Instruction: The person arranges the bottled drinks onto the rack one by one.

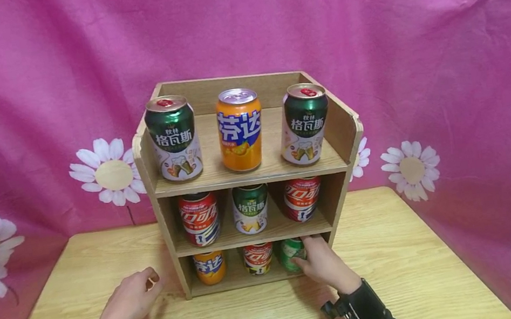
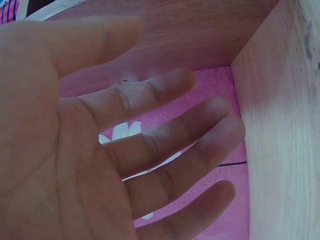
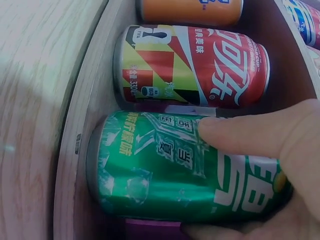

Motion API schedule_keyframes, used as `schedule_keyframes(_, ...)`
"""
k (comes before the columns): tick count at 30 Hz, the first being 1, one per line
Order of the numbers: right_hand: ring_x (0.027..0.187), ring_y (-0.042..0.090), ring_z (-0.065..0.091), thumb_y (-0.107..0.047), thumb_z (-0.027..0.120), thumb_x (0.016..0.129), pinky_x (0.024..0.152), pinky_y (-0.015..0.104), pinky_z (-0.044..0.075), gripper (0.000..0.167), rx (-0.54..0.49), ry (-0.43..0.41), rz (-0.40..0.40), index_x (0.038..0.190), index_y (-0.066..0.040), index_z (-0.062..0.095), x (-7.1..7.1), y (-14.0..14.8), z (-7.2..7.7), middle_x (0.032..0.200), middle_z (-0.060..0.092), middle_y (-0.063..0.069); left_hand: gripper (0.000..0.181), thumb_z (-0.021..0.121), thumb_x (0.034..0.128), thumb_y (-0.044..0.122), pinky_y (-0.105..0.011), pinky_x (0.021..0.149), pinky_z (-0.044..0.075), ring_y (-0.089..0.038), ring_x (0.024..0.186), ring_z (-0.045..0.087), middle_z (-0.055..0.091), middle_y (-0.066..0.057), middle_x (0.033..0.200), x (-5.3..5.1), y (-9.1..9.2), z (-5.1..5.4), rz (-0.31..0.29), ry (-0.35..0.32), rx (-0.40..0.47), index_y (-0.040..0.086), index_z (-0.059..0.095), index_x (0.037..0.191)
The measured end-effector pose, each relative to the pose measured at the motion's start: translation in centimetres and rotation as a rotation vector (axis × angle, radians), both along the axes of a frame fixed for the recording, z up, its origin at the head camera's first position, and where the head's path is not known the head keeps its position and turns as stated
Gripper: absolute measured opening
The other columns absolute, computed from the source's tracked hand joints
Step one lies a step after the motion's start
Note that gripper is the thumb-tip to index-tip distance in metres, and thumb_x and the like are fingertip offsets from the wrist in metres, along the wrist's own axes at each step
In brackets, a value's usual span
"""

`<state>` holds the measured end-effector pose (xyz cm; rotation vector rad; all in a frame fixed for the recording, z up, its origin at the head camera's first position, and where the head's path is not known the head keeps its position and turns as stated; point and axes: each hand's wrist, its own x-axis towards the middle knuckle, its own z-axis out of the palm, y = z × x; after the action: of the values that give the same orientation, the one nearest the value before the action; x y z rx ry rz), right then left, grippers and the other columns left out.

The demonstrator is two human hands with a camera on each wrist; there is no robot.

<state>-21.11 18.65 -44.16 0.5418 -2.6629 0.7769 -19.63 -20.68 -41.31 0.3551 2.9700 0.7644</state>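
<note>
My right hand (image 1: 325,264) reaches into the right end of the bottom shelf. It grips a green soda can (image 3: 150,170), thumb on one side and fingers round the other; the can stands upright on the shelf board. Beside that can is a red cola can (image 3: 195,67), with an orange soda can (image 1: 210,268) at the left end of the same shelf. My left hand (image 1: 130,299) is held over the table, left of the wooden shelf unit (image 1: 257,238). Its fingers are relaxed and spread in the left wrist view, holding nothing.
The middle shelf holds a red can (image 1: 200,219), a green-and-white can (image 1: 250,209) and another red can (image 1: 302,199). On top stand a green-and-white can (image 1: 173,138), an orange can (image 1: 240,129) and a second green-and-white can (image 1: 304,124). A pink curtain (image 1: 236,20) hangs behind the table (image 1: 395,249).
</note>
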Motion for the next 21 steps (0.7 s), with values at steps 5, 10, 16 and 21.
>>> schedule_keyframes(5, 0.108, 0.037, 0.055, -0.006, 0.08, 0.073, 0.089, 0.048, 0.046, 0.071, 0.003, 0.012, -0.001, 0.133, 0.002, 0.044, -0.1, -0.2, -0.1, 0.118, 0.055, 0.025, 0.022, 0.056, 0.0916, 0.022, -0.046, 0.069, 0.049, -0.03, 0.085, 0.061, 0.064, -0.013, 0.09, 0.0, -0.1, 0.1, 0.007, -0.009, -0.002, 0.0, 0.061, 0.097)
schedule_keyframes(10, 0.11, 0.036, 0.054, -0.006, 0.081, 0.072, 0.091, 0.048, 0.044, 0.07, 0.007, 0.01, -0.027, 0.133, 0.0, 0.045, 0.1, -0.2, -0.2, 0.12, 0.054, 0.024, 0.022, 0.056, 0.0918, 0.022, -0.045, 0.07, 0.049, -0.028, 0.083, 0.061, 0.064, -0.012, 0.089, 0.1, -0.1, -0.1, -0.001, -0.004, 0.001, 0.001, 0.062, 0.096)
schedule_keyframes(16, 0.113, 0.04, 0.05, -0.011, 0.08, 0.074, 0.092, 0.05, 0.043, 0.075, -0.009, -0.042, -0.04, 0.138, -0.001, 0.04, 0.7, -0.3, 0.2, 0.125, 0.047, 0.029, 0.025, 0.055, 0.0933, 0.024, -0.045, 0.07, 0.049, -0.028, 0.084, 0.062, 0.064, -0.012, 0.09, 0.0, 0.0, -0.3, -0.002, -0.01, 0.002, 0.001, 0.062, 0.098)
schedule_keyframes(21, 0.108, 0.04, 0.05, -0.015, 0.078, 0.077, 0.087, 0.05, 0.046, 0.074, 0.021, -0.021, -0.057, 0.138, -0.004, 0.039, 1.5, -0.1, 0.9, 0.12, 0.044, 0.031, 0.025, 0.054, 0.0938, 0.026, -0.046, 0.072, 0.049, -0.028, 0.084, 0.062, 0.065, -0.012, 0.09, -0.2, 0.2, 0.2, -0.014, 0.023, -0.003, 0.002, 0.062, 0.098)
